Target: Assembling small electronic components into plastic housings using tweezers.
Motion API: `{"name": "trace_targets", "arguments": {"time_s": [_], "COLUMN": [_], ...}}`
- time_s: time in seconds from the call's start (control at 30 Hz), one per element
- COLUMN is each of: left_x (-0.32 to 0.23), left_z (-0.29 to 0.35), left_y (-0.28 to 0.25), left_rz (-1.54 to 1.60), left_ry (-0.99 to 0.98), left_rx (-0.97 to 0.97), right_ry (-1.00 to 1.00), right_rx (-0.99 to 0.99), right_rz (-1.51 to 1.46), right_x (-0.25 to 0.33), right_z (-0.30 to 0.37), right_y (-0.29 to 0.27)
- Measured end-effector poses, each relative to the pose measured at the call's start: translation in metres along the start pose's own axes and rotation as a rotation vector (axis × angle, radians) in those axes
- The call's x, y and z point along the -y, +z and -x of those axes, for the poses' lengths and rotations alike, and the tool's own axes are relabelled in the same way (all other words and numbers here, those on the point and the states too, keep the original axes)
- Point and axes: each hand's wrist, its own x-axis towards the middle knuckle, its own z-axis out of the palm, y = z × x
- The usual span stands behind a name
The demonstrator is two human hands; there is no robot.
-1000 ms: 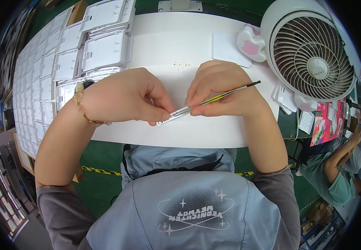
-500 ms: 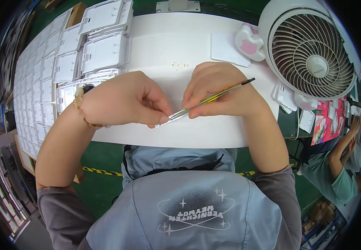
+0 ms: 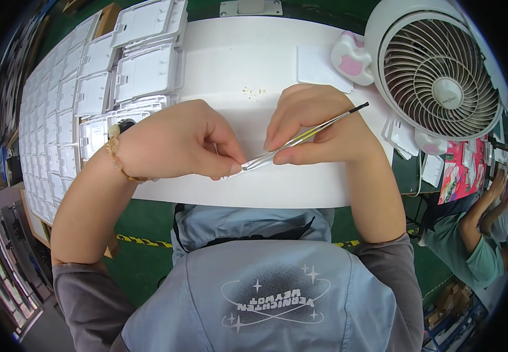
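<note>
My left hand (image 3: pixel 192 141), with a bracelet at the wrist, is closed in a pinch on a small white plastic piece (image 3: pixel 228 176), mostly hidden by the fingers. My right hand (image 3: pixel 312 126) grips a pair of slim metal tweezers (image 3: pixel 305 136) between thumb and fingers. The tweezers slant down to the left, their dark rear end sticking out past my right hand. Their tips meet the white piece beside my left fingertips; whether they pinch anything there is too small to tell. Several tiny gold-coloured bits (image 3: pixel 253 92) lie on the white table (image 3: pixel 224 53) beyond my hands.
Stacked white plastic panels (image 3: pixel 145 73) fill the left side. A white fan (image 3: pixel 446 94) stands at the right, near a flat white sheet (image 3: pixel 321 66) and loose white pieces (image 3: pixel 402 138). Another person in a green shirt (image 3: pixel 462 249) sits far right.
My right hand and the tweezers have shifted slightly right and up. My left fingertips have moved a little to the right with the white piece.
</note>
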Motion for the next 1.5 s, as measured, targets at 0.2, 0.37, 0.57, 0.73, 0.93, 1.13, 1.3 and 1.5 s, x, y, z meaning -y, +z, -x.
{"name": "trace_targets", "arguments": {"time_s": [0.2,0.37,0.57,0.73,0.93,1.13,1.3,1.5], "left_x": [-0.004,-0.003,0.020,0.040,0.046,0.068,0.051,0.044], "left_z": [0.001,0.008,0.018,0.004,0.064,0.085,0.041,0.024], "left_y": [0.000,0.011,0.074,0.106,0.049,-0.012,-0.076,-0.104], "left_rz": [0.006,-0.080,-0.779,-0.761,-0.797,-0.644,-1.055,-1.191], "left_ry": [-0.026,0.027,0.541,0.615,0.604,0.421,0.452,0.464], "left_rx": [-0.022,-0.060,-0.447,-0.608,-0.968,-1.366,-1.411,-1.280], "right_ry": [-0.034,-0.009,0.186,0.380,0.287,0.219,0.209,0.247], "right_rx": [-0.026,-0.226,-0.488,-0.506,-0.359,-0.284,-0.289,-0.370], "right_rz": [0.010,0.095,0.071,0.053,0.273,0.407,0.453,0.554], "right_x": [-0.001,0.001,0.001,0.006,-0.004,-0.003,-0.005,-0.008], "right_z": [-0.002,0.001,0.007,0.002,0.006,0.000,0.001,0.002], "right_y": [-0.001,-0.003,0.003,0.003,0.002,0.008,0.005,0.001]}}
